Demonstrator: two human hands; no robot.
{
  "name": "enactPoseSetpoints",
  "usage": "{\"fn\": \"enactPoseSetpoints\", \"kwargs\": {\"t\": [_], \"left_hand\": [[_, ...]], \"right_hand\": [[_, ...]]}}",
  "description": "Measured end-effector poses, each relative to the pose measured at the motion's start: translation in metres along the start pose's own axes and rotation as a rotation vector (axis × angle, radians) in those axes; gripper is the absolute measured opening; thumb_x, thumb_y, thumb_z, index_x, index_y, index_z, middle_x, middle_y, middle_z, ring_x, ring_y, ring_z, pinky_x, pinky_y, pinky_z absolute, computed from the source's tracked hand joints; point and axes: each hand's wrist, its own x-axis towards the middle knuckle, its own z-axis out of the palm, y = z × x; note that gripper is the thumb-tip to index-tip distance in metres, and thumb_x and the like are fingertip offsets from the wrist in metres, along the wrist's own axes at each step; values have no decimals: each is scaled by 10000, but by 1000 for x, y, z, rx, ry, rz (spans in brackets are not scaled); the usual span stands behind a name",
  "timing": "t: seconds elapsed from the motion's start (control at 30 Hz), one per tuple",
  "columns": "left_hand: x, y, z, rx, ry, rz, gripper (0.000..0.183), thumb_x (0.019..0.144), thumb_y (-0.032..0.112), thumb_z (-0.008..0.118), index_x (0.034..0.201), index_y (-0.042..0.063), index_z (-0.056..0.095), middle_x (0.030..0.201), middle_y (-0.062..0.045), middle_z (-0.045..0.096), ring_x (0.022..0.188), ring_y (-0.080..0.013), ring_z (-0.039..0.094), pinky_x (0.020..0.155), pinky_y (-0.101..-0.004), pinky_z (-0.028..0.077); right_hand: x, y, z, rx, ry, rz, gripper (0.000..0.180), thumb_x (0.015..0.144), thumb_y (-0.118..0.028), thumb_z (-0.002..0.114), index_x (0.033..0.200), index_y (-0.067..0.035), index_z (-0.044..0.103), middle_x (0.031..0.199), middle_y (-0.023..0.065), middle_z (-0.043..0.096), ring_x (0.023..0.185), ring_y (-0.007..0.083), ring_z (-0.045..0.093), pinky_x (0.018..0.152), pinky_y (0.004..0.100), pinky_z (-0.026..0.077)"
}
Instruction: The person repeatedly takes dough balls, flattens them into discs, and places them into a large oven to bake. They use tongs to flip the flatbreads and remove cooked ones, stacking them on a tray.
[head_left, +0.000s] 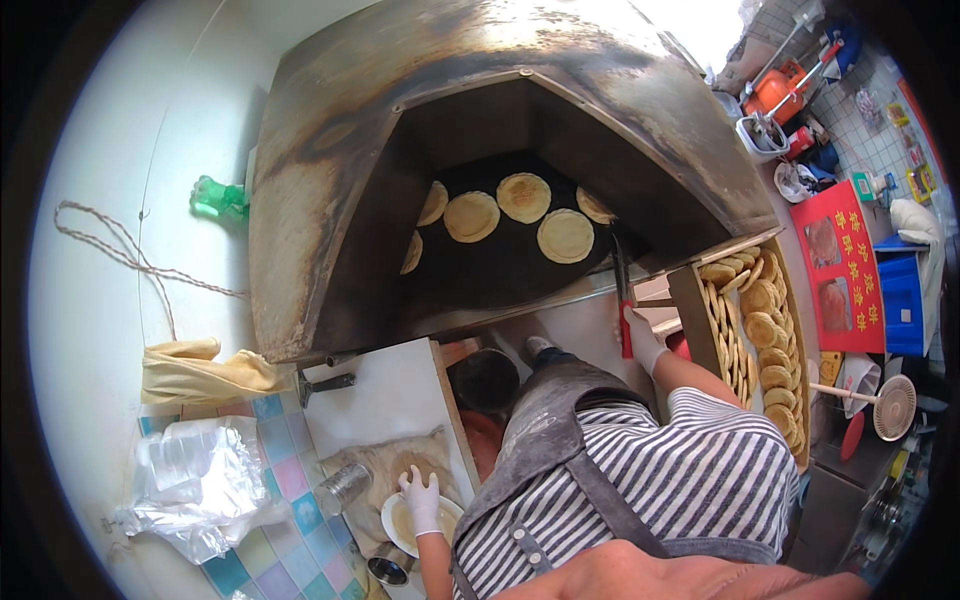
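My right hand (643, 337), in a white glove, grips the red handle of long dark metal tongs (619, 262). Their tip reaches the right side of the black baking plate (480, 277), close to a partly hidden flatbread (592, 205). Several pale round flatbreads (472, 217) lie on that plate inside the metal oven; one flatbread (523, 198) is browned on top. My left hand (421, 499), gloved too, is over the edge of a white bowl (396, 525) with its fingers apart. Just beyond its fingertips is a round brownish patch, perhaps dough, on a beige cloth (360, 454).
Stacked baked flatbreads (761, 330) fill a wooden tray at my right. A metal canister (343, 487), a metal cup (390, 564) and a dark-handled scraper (330, 384) sit left. The metal oven hood (322, 150) rises ahead. A dark bucket (487, 379) stands below the counter.
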Motion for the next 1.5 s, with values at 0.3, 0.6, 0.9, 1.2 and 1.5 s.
{"fn": "enactPoseSetpoints", "kwargs": {"t": [0.3,0.6,0.9,1.2,1.5], "left_hand": [[13,-6,2,132,50,37,579,797,441,524,1275,116,482,1283,-179,374,1175,-319,406,1044,-540,189],[21,-12,16,200,128,153,586,798,432,523,1314,168,437,1249,-140,415,1168,-310,412,1005,-599,199],[-35,-17,27,220,193,199,681,851,449,471,1415,173,208,1431,-168,235,1316,-376,196,1024,-582,179],[-82,33,57,344,185,153,643,865,455,443,1404,163,247,1433,-165,241,1307,-387,214,1035,-541,208],[-107,119,113,344,133,227,672,855,493,439,1414,189,224,1461,-140,189,1329,-379,174,1043,-558,157]], "right_hand": [[22,8,28,-43,-6,-120,222,880,-313,554,898,-92,572,658,17,568,494,140,524,426,270,429],[-166,85,-130,-266,45,-191,248,888,-222,525,1039,-31,571,731,43,592,544,110,533,483,246,452],[-330,66,-433,-1034,741,-312,255,793,-316,558,948,-130,636,940,158,630,866,313,599,753,384,463],[-412,16,-578,-1746,753,406,209,827,-199,533,950,-100,669,986,117,648,930,275,620,768,380,500],[-314,24,-639,-1930,655,493,248,805,-103,516,995,-110,676,985,62,668,894,237,649,678,437,527]]}}
